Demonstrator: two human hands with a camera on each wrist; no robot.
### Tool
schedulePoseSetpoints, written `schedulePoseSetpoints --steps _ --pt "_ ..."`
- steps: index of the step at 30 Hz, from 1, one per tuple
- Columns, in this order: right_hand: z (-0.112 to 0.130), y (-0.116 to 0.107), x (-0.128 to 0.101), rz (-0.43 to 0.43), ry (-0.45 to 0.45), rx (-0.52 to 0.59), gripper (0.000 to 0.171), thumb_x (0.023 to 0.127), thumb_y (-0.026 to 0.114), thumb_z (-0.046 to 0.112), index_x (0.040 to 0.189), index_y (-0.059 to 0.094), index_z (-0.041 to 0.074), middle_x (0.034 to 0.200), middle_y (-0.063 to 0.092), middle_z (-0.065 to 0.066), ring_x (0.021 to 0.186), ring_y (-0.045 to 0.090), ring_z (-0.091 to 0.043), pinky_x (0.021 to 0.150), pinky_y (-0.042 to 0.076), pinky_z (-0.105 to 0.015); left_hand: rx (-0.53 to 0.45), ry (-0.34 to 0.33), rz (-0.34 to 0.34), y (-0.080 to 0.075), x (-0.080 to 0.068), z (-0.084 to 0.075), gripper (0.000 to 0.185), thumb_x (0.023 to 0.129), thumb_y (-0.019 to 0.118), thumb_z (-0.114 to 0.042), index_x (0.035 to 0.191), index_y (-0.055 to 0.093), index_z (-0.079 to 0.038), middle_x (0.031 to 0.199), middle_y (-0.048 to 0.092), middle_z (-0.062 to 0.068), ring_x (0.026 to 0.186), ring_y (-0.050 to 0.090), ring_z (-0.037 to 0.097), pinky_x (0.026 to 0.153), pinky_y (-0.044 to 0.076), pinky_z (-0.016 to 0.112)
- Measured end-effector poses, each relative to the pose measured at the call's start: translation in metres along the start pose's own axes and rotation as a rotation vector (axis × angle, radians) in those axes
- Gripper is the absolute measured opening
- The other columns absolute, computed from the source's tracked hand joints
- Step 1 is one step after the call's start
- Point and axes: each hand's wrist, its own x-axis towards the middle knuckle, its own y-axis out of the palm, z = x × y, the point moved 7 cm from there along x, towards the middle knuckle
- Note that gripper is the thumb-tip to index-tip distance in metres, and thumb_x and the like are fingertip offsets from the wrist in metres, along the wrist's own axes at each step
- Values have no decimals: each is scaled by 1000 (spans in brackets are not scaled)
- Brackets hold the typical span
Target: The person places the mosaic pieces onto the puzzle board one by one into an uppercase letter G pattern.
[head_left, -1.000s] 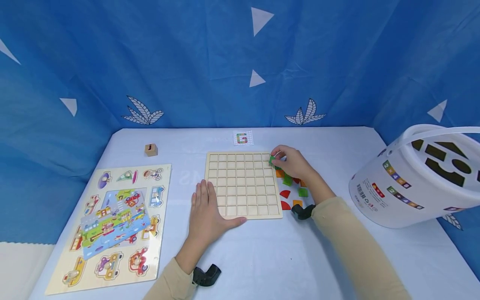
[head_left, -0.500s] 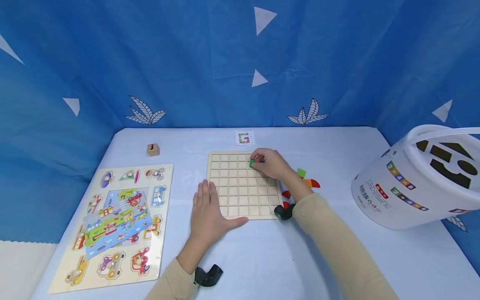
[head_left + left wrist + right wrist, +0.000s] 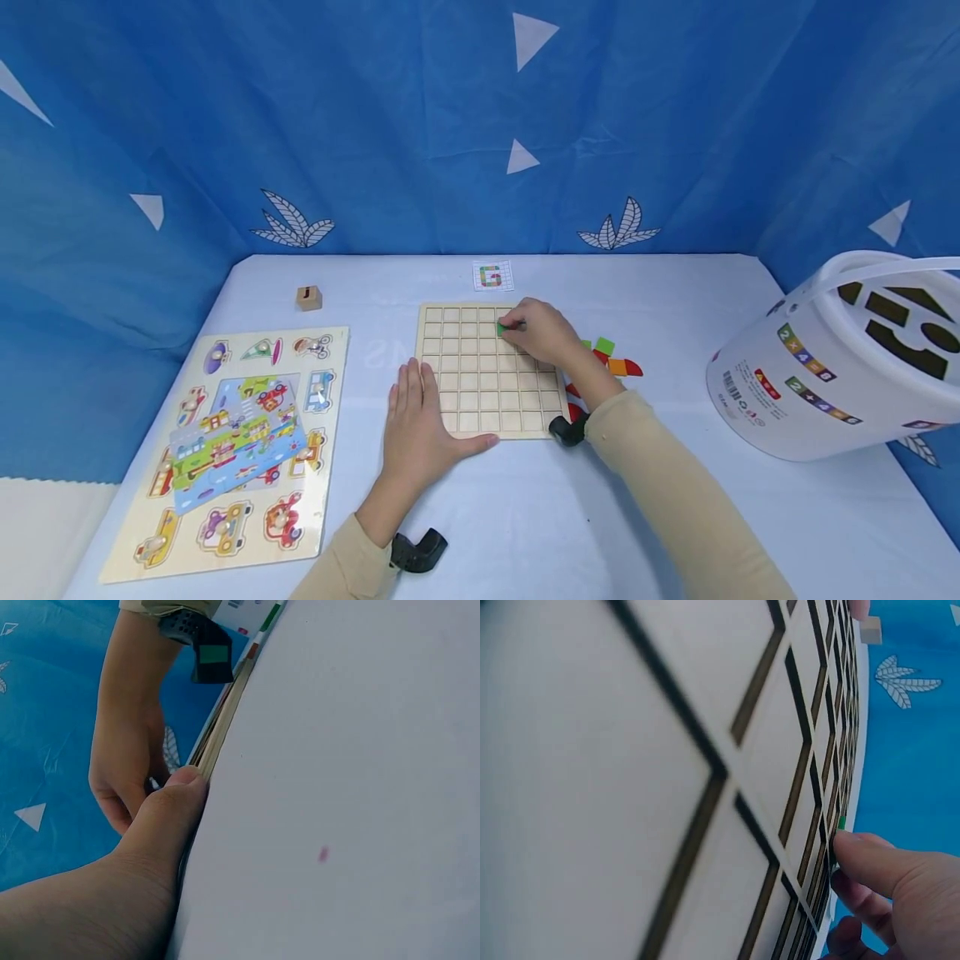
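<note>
A wooden grid board (image 3: 468, 379) lies in the middle of the table. My left hand (image 3: 418, 437) rests at its near left corner, fingers straight along the left side and thumb along the front edge. In the left wrist view the thumb (image 3: 176, 799) touches the board's edge (image 3: 229, 712). Over the upper right cells, my right hand (image 3: 542, 332) pinches a small green tile (image 3: 501, 329) between thumb and fingertips. Only a sliver of that green tile (image 3: 841, 823) shows in the right wrist view; the fingers hide the remainder.
Loose red, orange and green tiles (image 3: 617, 367) lie right of the board, partly behind the right arm. A pattern card (image 3: 492, 276) lies beyond it. A peg puzzle (image 3: 247, 546) with cards on top and a wooden block (image 3: 309, 297) sit left; a white bucket (image 3: 757, 400) stands right.
My right hand has carried the green tile leftward from beside the board's right edge to over its upper right cells, then stayed there. The left hand has kept its place.
</note>
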Motion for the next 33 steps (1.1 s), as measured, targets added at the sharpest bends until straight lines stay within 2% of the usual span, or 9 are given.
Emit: schedulePoseSetpoints --steps 2,7,14,18,21,23,26,30,33 --pt "0 -2 -3 7 -4 -7 21 92 71 20 112 76 15 112 65 -1 103 60 -21 94 51 -39 0 -2 4 0 0 0 148 57 66 -90 156 11 6 165 4 25 155 1 36 126 9 52" --pt "-7 -16 -14 -11 -11 -5 27 95 67 20 122 71 17 114 64 -1 106 58 -22 95 50 -41 4 -2 8 1 0 1 149 56 66 -90 156 11 6 165 4 25 155 1 37 126 9 52" --pt "-39 -46 -35 -57 80 -7 35 95 67 21 130 65 18 119 62 -5 96 55 -26 74 55 -33 -3 -2 19 3 0 2 149 56 65 -91 156 11 6 166 2 24 155 0 37 126 8 51" --pt "-62 -57 -49 -63 139 -26 36 96 66 23 132 63 18 120 62 -7 93 54 -26 70 54 -30 -17 1 30 2 0 3 149 56 66 -90 157 9 5 166 1 24 155 0 36 126 9 51" --pt "-77 -62 -58 -56 189 -57 38 96 66 23 133 62 17 122 61 -9 97 54 -26 76 57 -32 -19 4 35 1 0 4 149 57 67 -89 157 8 4 166 1 23 156 0 36 126 11 51" --pt "-85 -65 -64 -43 213 -77 39 95 67 22 133 62 16 124 60 -11 101 54 -29 81 59 -38 -15 6 32 0 0 5 149 57 67 -89 157 9 4 166 2 23 156 2 35 125 12 51" --pt "-94 -69 -75 -11 231 -107 40 95 67 19 134 62 13 125 60 -15 111 53 -32 94 55 -47 -2 3 32 0 1 6 151 56 65 -91 157 7 4 166 2 22 156 2 34 125 14 50" --pt "-104 -70 -87 21 226 -133 41 94 68 17 134 62 7 124 61 -17 116 52 -34 101 50 -54 -3 3 31 0 1 6 153 54 65 -92 157 5 4 166 1 21 156 1 33 125 14 50" --pt "-110 -70 -94 21 213 -137 43 92 70 17 132 62 5 123 61 -17 115 53 -34 102 49 -54 -6 5 27 1 1 7 152 55 66 -91 157 6 4 167 1 21 156 1 32 126 13 50"
